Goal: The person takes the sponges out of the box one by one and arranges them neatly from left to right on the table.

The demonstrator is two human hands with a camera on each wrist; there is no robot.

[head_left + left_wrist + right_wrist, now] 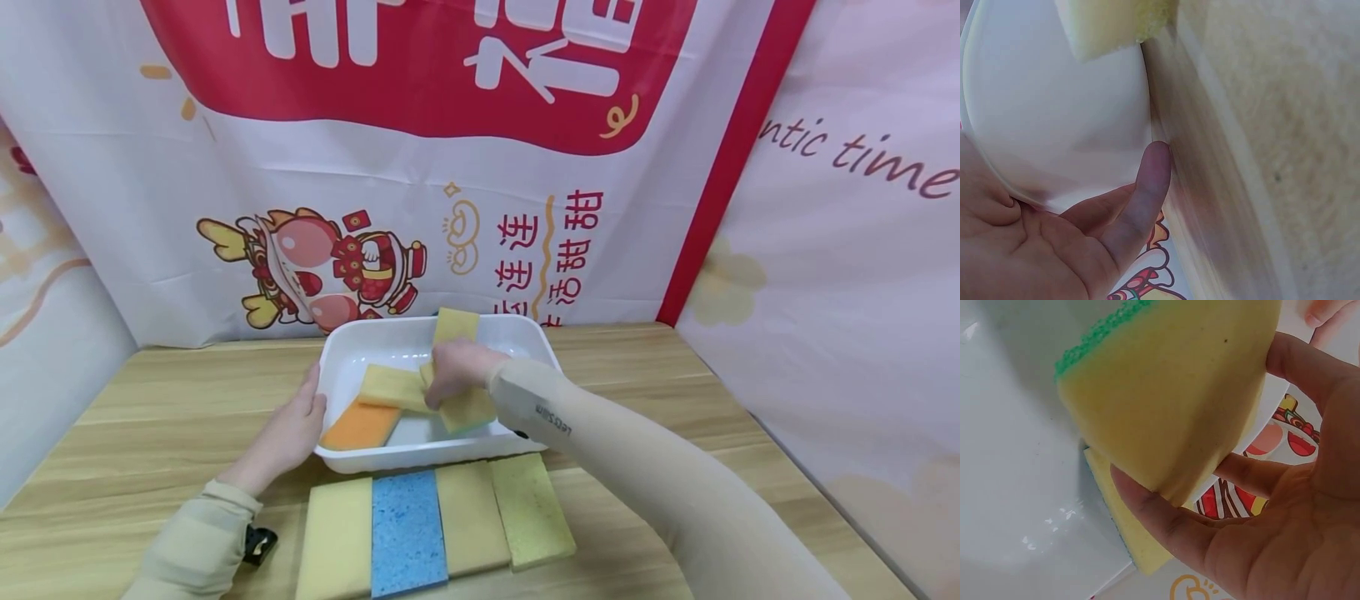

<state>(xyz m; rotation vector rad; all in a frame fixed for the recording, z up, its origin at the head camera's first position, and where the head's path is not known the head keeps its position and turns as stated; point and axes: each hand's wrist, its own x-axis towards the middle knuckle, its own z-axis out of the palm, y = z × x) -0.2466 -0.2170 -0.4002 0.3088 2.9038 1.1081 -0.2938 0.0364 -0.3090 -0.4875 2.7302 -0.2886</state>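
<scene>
My right hand [459, 368] is over the white tray [341, 354], its thumb and fingers pinching a yellow sponge [1172, 394] with a green scouring edge. Beyond that hand, another yellow sponge [456, 323] with a blue edge leans on the tray's back rim. To the hand's left, a yellow sponge [392, 387] partly overlaps an orange sponge [365, 427] on the tray floor. Extended fingers of my left hand [291, 429] rest against the tray's left outer side; the left wrist view shows its palm and one straight finger [1154, 175] beside the white wall.
In front of the tray, side by side on the wooden table [187, 417], lie a pale yellow sponge [336, 537], a blue sponge [408, 533], a tan-yellow sponge [472, 518] and a greenish-yellow sponge [532, 510]. A printed cloth backdrop [465, 167] hangs right behind the tray.
</scene>
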